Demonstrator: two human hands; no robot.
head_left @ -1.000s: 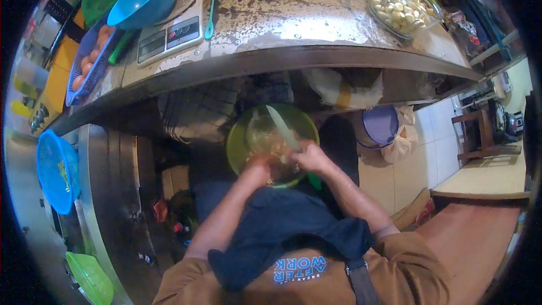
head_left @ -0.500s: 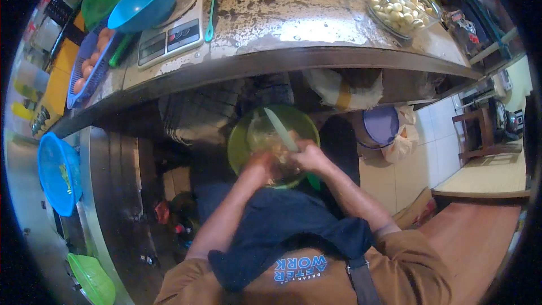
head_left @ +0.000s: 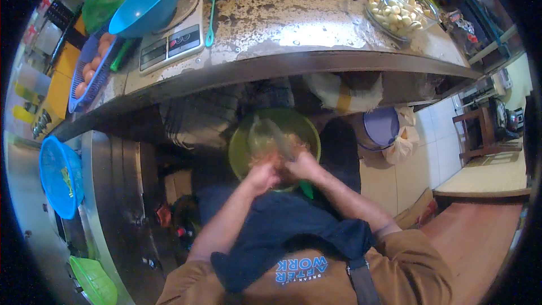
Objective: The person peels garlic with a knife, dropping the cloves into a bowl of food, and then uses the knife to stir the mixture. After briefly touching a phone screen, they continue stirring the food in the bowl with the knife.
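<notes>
A green basin (head_left: 314, 135) sits at my lap, with both hands over it. My right hand (head_left: 301, 165) is closed around a knife (head_left: 278, 135), its pale blade blurred and angled up and left across the basin. Close beside it, my left hand (head_left: 264, 175) has its fingers curled together; whatever lies in them is too blurred and small to name. Under the hands, brownish and pale bits show in the basin, partly hidden. A green thing (head_left: 306, 188) pokes out below the basin's near rim.
The counter (head_left: 293, 11) ahead carries a glass bowl of peeled garlic cloves (head_left: 402, 14), a kitchen scale (head_left: 172, 42) with a blue bowl (head_left: 145, 8), a teal spoon (head_left: 211, 20) and a basket of eggs (head_left: 90, 70). A purple bucket (head_left: 380, 127) stands right; a blue basket (head_left: 59, 175) is left.
My left hand has turned and lifted slightly, its fingers now showing more. The knife blade has tilted a little and is smeared by motion. My right hand stays near the same place.
</notes>
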